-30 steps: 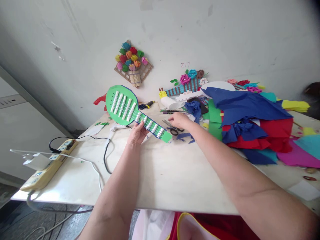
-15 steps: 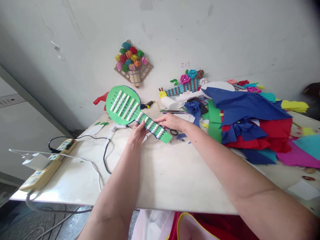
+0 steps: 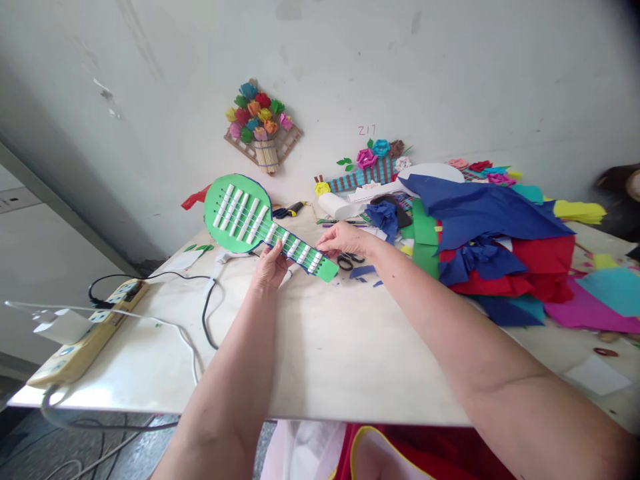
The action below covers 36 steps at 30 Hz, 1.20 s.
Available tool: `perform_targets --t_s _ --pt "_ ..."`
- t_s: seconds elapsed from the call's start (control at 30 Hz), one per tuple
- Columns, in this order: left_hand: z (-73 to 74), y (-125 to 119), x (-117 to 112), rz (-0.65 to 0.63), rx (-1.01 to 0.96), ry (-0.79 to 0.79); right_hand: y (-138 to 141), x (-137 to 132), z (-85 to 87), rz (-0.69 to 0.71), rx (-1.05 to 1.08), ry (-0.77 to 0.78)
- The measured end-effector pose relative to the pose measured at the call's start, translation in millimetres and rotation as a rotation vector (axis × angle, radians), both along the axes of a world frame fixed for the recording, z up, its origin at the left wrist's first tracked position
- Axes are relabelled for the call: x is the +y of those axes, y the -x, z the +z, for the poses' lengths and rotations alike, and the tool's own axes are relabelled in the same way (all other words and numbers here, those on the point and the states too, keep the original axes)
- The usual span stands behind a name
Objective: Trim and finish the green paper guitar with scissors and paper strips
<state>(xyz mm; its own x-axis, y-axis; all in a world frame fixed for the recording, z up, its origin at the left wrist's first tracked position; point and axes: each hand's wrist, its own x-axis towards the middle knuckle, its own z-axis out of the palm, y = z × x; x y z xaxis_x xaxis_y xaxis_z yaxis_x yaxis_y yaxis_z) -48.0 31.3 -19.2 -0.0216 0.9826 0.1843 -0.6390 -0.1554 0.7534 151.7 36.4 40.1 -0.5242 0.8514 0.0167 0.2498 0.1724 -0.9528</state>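
Note:
A green paper toy lute with white frets, thin strings and a dark blue edge is held tilted above the table, its round body at upper left and its neck running down to the right. My left hand grips the neck from below near the body, thumb on the front face. Along the far edge of the neck, close to its end, the bunched fingertips of my right hand pinch at the blue edging. Dark-handled scissors and blue paper scraps lie just beyond the neck's end.
Blue, red and green paper sheets pile up on the right. A power strip with cables sits at the left edge. Yellow-black pliers and a glue gun lie behind the lute. Paper flowers lean against the wall.
My right hand's fingers, stretched along the neck before, are now drawn together at its edge nearer the end. The lute has shifted slightly left and more of the scissors shows.

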Motion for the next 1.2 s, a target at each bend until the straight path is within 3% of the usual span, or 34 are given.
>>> perform_targets --t_s 0.2,0.4,0.57,0.67,0.83,0.9,1.2 --pt "0.6 -0.1 0.0 0.022 -0.013 0.012 1.9 -0.3 -0.5 -0.073 0.020 -0.003" --pt "-0.1 -0.5 1.4 0.037 -0.039 0.021 4.5 0.4 -2.9 -0.094 0.006 -0.131" --pt "0.1 -0.2 2.4 0.070 -0.065 0.026 -0.5 0.8 -1.1 -0.080 -0.071 -0.123" --pt "0.5 0.5 2.5 0.096 -0.073 0.026 -7.4 3.0 0.9 -0.090 -0.245 -0.170" --pt "0.0 1.8 3.2 0.118 -0.086 0.023 -17.0 10.3 -1.8 -0.196 -0.953 -0.405" --pt "0.0 1.8 3.5 0.124 -0.099 0.022 -17.6 11.0 -5.0 -0.177 -1.133 -0.410" --pt "-1.9 2.4 5.1 0.145 -0.077 0.016 -11.1 5.8 -15.2 -0.217 -1.145 -0.490"
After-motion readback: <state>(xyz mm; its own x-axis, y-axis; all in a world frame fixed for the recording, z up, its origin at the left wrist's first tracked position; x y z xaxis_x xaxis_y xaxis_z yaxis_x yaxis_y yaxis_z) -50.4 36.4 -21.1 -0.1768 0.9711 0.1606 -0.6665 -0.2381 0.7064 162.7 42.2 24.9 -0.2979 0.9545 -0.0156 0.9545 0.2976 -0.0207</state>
